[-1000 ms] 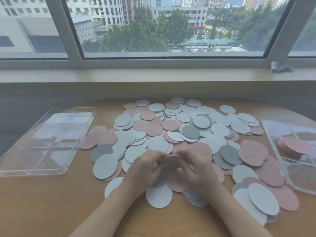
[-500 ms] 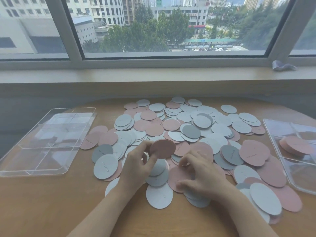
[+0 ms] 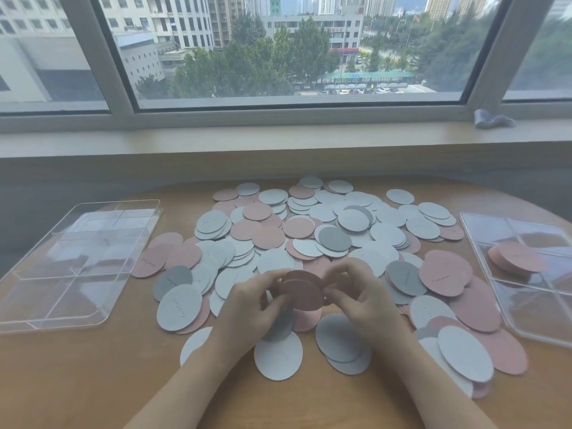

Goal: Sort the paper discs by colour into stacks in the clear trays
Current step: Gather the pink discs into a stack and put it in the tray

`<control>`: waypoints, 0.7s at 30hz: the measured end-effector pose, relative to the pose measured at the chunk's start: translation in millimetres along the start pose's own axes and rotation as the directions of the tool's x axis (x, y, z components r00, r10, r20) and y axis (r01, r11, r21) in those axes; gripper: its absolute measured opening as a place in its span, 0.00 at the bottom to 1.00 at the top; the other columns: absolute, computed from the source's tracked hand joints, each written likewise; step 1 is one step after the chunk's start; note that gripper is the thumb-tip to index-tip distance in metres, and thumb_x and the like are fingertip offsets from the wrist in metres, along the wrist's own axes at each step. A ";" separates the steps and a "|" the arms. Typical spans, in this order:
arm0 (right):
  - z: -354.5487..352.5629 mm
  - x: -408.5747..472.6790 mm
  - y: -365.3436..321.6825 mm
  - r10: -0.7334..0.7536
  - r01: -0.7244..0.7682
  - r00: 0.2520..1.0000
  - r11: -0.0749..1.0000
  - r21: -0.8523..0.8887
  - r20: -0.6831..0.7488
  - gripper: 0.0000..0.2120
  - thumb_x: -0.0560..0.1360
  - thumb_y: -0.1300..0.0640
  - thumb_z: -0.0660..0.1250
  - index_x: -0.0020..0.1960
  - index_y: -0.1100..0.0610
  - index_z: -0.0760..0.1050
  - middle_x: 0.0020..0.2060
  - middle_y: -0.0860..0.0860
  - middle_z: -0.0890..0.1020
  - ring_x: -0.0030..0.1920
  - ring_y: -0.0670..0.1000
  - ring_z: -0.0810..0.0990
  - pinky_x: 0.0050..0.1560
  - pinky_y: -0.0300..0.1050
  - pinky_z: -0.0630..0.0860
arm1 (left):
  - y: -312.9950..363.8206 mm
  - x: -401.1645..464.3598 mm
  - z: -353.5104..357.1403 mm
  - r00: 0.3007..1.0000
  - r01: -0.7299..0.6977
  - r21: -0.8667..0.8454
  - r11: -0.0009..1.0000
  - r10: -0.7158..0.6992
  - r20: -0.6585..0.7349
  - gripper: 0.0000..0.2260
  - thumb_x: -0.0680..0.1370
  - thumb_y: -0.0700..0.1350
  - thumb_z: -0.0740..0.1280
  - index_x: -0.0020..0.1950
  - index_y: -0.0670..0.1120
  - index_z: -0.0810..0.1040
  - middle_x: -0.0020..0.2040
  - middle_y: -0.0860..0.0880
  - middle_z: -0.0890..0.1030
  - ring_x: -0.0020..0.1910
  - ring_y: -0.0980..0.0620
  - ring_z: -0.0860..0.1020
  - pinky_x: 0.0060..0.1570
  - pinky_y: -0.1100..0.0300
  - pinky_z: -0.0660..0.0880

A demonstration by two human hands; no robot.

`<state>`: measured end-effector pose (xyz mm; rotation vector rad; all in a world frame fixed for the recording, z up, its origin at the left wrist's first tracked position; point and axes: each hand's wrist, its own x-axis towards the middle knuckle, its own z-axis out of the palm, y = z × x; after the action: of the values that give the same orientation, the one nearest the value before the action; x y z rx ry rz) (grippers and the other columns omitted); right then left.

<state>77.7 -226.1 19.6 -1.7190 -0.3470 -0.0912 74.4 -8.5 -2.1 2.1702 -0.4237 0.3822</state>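
You've got a couple of pink discs [image 3: 301, 289] pinched between your left hand [image 3: 253, 308] and right hand [image 3: 363, 300], just above the loose pile [image 3: 309, 239] on the table [image 3: 77, 382]. Right tray [image 3: 483, 233] holds a pink stack [image 3: 517, 258]; left tray [image 3: 40, 322] sits apart.

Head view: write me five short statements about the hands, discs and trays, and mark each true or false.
1. Both hands, left hand and right hand, hold pink discs between them. True.
2. The left tray holds a grey stack. False: no discs show in it.
3. The right tray contains a pink stack. True.
4. The held discs rest flat on the table. False: they are lifted above the pile.
5. All loose discs are pink. False: white and grey ones lie there too.
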 end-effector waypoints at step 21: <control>-22.5 11.3 36.5 -0.084 -0.290 0.924 0.483 -0.826 -0.374 0.20 0.64 0.49 0.79 0.52 0.52 0.79 0.50 0.51 0.75 0.54 0.57 0.72 0.52 0.53 0.68 | -2.4 1.0 -0.5 0.997 0.026 0.018 1.000 -0.027 0.074 0.07 0.78 0.46 0.68 0.54 0.56 0.81 0.43 0.60 0.81 0.41 0.58 0.76 0.39 0.70 0.68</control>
<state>101.8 -251.0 -8.1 -2.6955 0.1602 -0.5936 76.2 -6.9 -3.1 2.2095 -0.4343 0.2924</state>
